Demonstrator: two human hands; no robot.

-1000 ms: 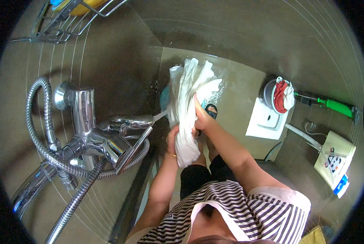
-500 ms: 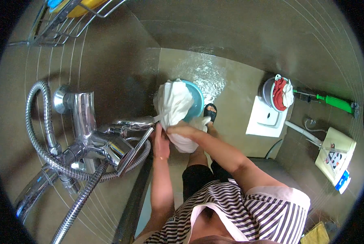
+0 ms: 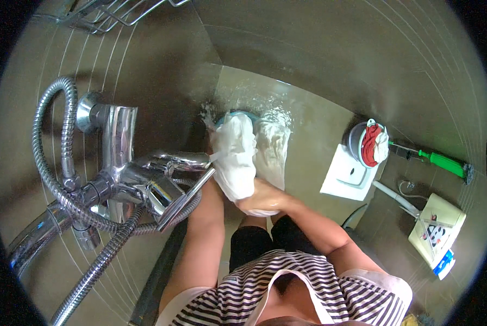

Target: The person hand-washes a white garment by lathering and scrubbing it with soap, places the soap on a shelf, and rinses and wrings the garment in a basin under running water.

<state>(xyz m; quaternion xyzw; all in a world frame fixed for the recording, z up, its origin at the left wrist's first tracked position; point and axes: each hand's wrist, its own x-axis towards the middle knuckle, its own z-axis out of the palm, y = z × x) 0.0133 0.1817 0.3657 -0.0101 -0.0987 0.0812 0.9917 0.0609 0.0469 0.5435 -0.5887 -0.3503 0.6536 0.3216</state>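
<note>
A wet white cloth [image 3: 233, 157] hangs in front of me, bunched on the left, with a second length falling on its right side. My right hand [image 3: 262, 198] is closed around the lower, nearer part of the cloth. My left forearm reaches up beside the cloth's left edge; the hand itself is mostly hidden behind the cloth and the tap lever, so its fingers do not show. Beyond the cloth, the rim of a blue basin [image 3: 242, 114] peeks out on the wet floor. The chrome shower tap [image 3: 145, 185] juts from the left wall, its spout end close to the cloth.
A metal hose [image 3: 64, 136] loops around the tap. At the right, a bucket [image 3: 357, 140] holding red and white cloths stands by a white squat toilet [image 3: 348, 173]. A green-handled brush [image 3: 444, 163] and a cream cistern [image 3: 437, 233] are along the right wall. A wire rack [image 3: 113, 15] hangs upper left.
The cloth has been lifted and spread into two hanging lengths, covering most of the basin. My left hand has reached farther forward behind it. Water now splashes around the basin.
</note>
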